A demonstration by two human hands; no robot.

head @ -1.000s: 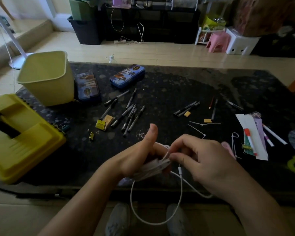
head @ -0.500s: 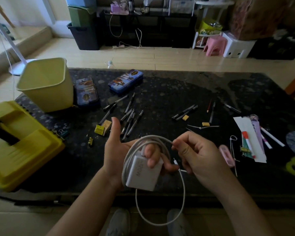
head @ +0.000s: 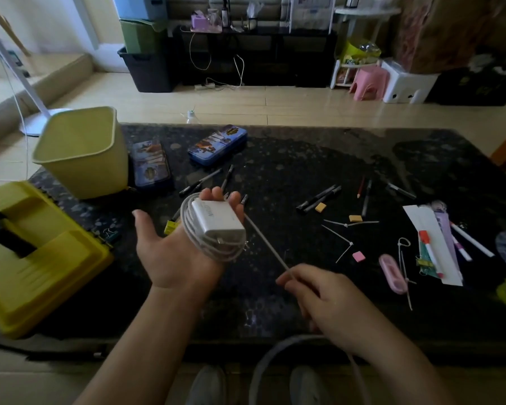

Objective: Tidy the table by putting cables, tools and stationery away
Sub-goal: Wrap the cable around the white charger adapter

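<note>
Nearest to us, the right hand [head: 324, 299] has its fingers clamped on the white cable [head: 268, 244], pinching it at the fingertips. Below that hand a slack loop of it hangs past the bench's [head: 304, 159] front edge. From the pinch the cable runs taut up and left to the left hand [head: 170, 249]. This hand lies palm up above the bench, its fingers straight and its thumb spread wide. The rest of the cable is coiled around those fingers, and the white charger [head: 218, 219] rests on top of the coil.

At our left a yellow toolbox [head: 41, 273] sits on the bench corner. Pens [head: 319, 198], erasers and cable ties [head: 345, 244] lie scattered beyond the hands. Farther back stand a yellow-green bin [head: 82, 150] and two blue pencil tins [head: 216, 144].
</note>
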